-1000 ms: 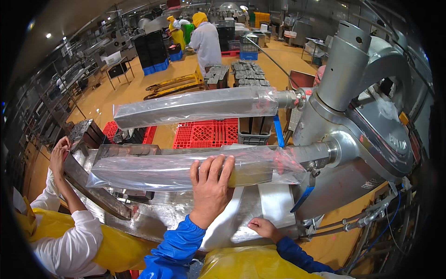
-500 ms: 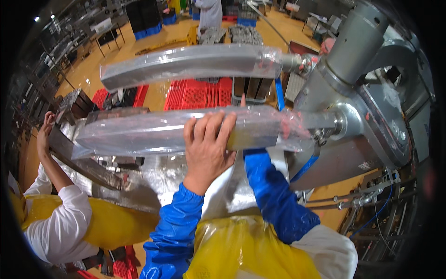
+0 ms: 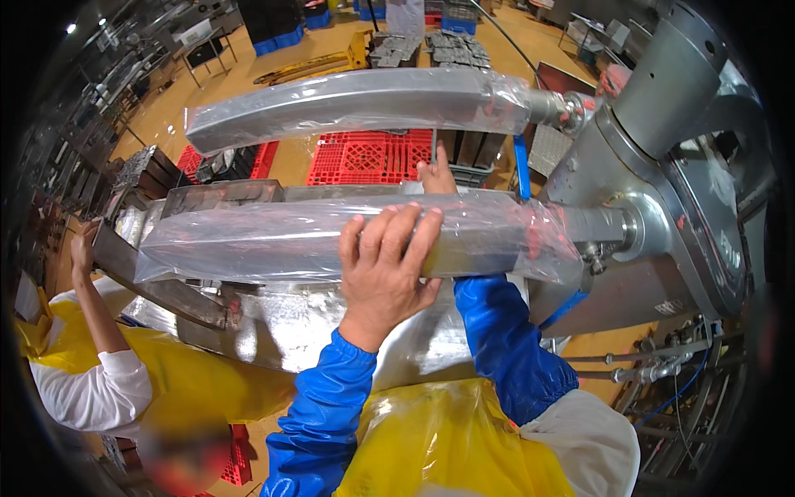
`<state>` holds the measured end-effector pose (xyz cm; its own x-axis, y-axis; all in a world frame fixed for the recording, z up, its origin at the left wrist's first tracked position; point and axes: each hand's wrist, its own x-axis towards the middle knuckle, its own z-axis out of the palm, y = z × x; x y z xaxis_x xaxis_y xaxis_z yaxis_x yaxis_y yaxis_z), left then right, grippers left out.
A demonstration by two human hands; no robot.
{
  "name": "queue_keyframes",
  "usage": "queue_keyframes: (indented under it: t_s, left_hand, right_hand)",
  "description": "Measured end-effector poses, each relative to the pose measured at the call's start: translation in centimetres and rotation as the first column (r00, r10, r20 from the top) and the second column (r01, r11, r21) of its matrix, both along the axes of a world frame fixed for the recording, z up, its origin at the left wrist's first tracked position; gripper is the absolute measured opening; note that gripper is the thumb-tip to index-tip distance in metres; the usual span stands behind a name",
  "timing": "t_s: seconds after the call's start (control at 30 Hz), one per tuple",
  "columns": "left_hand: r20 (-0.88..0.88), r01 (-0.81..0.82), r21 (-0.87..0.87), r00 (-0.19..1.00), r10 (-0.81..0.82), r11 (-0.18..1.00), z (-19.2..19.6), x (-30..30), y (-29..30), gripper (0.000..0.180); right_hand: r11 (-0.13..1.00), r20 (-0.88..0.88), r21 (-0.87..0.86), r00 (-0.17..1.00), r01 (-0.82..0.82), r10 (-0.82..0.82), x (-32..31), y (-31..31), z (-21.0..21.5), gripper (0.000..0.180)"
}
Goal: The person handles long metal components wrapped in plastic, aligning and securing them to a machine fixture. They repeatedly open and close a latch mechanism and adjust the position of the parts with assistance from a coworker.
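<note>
A long metal bar inside a clear plastic bag (image 3: 248, 236) reaches across in front of me from a steel machine (image 3: 617, 166) at the right. Resting on top of this bagged bar, my left hand (image 3: 385, 277) has its fingers stretched over it, slightly apart. My right hand (image 3: 439, 176) reaches beneath the bar and shows past its far side, one finger pointing up and the thumb apart. The bar hides the rest of that hand. The bag's gathered end, with red marks, sits round the bar near the machine's joint. Farther off runs a second bagged bar (image 3: 331, 108).
At left, a co-worker's hand (image 3: 84, 248) touches a long metal piece (image 3: 161, 286). A shiny metal surface (image 3: 310, 323) lies below the near bar. Beyond are red pallets (image 3: 368, 161), a yellow pallet jack (image 3: 358, 51) and a blue strap (image 3: 521, 166). Pipes (image 3: 638, 369) run at lower right.
My right hand now shows more beyond the bar's far side. The view has shifted a little. The co-worker's raised hand has closed in on the metal piece, and their head has come into view.
</note>
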<state>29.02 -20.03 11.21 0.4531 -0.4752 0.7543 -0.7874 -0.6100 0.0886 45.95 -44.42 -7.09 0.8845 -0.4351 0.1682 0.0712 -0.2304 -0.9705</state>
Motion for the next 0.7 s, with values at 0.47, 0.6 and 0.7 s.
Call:
queue_keyframes:
  t_s: [0.47, 0.6, 0.7]
  left_hand:
    - [0.062, 0.037, -0.088, 0.998, -0.031, 0.995, -2.6, 0.4, 0.9, 0.064]
    - [0.304, 0.144, -0.152, 0.948, -0.093, 0.978, -2.9, 2.0, -2.5, 0.081]
    - [0.345, 0.074, -0.126, 0.938, -0.026, 0.989, -1.9, 1.3, 0.3, 0.067]
  right_hand:
    - [0.954, -0.052, -0.005, 0.953, -0.3, 0.3, -3.5, 11.7, -2.2, 0.065]
    - [0.935, -0.087, -0.121, 0.942, -0.334, 0.325, -8.6, 8.3, -4.7, 0.065]
    - [0.883, -0.158, -0.201, 0.903, -0.425, 0.399, -10.7, 9.6, -6.1, 0.064]
